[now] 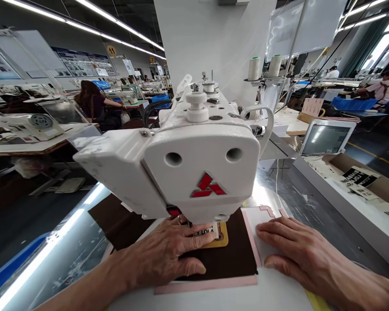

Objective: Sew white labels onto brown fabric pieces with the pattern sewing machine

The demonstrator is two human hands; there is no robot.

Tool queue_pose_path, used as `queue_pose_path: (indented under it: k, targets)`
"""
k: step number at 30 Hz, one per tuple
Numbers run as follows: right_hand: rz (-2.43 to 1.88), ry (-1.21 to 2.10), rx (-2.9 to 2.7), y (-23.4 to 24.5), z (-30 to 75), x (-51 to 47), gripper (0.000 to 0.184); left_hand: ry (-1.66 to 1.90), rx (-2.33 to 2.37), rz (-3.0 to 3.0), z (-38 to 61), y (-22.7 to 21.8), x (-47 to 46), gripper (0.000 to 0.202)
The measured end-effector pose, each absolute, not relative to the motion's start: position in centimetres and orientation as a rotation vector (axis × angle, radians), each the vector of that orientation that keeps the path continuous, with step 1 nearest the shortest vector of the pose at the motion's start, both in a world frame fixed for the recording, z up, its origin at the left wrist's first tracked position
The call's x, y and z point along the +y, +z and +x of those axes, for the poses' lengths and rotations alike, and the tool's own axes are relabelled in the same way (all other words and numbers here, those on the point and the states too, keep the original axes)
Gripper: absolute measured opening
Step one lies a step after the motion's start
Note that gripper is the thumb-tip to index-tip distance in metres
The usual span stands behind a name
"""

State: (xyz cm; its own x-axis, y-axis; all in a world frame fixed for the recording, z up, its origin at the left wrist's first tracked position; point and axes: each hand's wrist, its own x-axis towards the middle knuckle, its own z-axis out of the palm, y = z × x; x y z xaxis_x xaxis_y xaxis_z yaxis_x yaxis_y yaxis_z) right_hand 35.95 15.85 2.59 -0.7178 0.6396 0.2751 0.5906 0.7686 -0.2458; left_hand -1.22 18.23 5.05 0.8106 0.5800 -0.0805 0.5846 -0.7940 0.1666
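Under the head of a white sewing machine [201,172] lies a dark brown fabric panel [227,263], bordered by pink strips on a white template sheet [256,216]. My left hand [171,246] rests on the panel with its fingers stretched out, the fingertips on a white label [199,232] with black letters. A yellow frame [225,236] surrounds part of the label. The machine head hides the needle area and part of the left fingers. Flat on the white sheet, to the right of the panel, lies my right hand [288,246], fingers extended and holding nothing.
On the right, a box [330,198] holds several printed labels [359,179], with a tablet-like screen [326,137] behind it. Thread cones [254,69] stand at the back. Another person [92,103] sits at the left. A bright lamp strip [52,246] runs along the table's left edge.
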Motion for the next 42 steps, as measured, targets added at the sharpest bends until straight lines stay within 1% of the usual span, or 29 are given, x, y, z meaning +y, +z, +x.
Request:
queue_pose_path:
  k: [7, 16, 20, 26, 32, 42]
  targets:
    - [-0.929, 0.289, -2.605, 2.5, 35.8, 16.0, 0.035, -0.011, 0.894, 2.857, -1.9, 4.0, 18.2, 0.065]
    - [-0.926, 0.272, -2.591, 2.5, 36.1, 16.0, 0.033, -0.012, 0.918, 2.831, -2.1, 3.4, 17.8, 0.065]
    - [-0.941, 0.257, -2.611, 2.3, 36.5, 16.1, 0.036, 0.022, 0.925, 2.778, -1.8, 3.4, 18.4, 0.072]
    - [-0.985, 0.197, -2.644, 1.6, 37.0, 16.3, 0.040, -0.027, 1.063, 2.714, -1.4, 3.6, 19.3, 0.059]
    - [-1.008, 0.223, -2.661, 1.1, 37.2, 16.7, 0.044, -0.085, 1.144, 2.699, -1.9, 3.3, 19.5, 0.048]
    - [-1.051, 0.231, -2.681, 1.0, 37.7, 16.5, 0.041, -0.071, 1.151, 2.658, -1.4, 3.4, 19.2, 0.054]
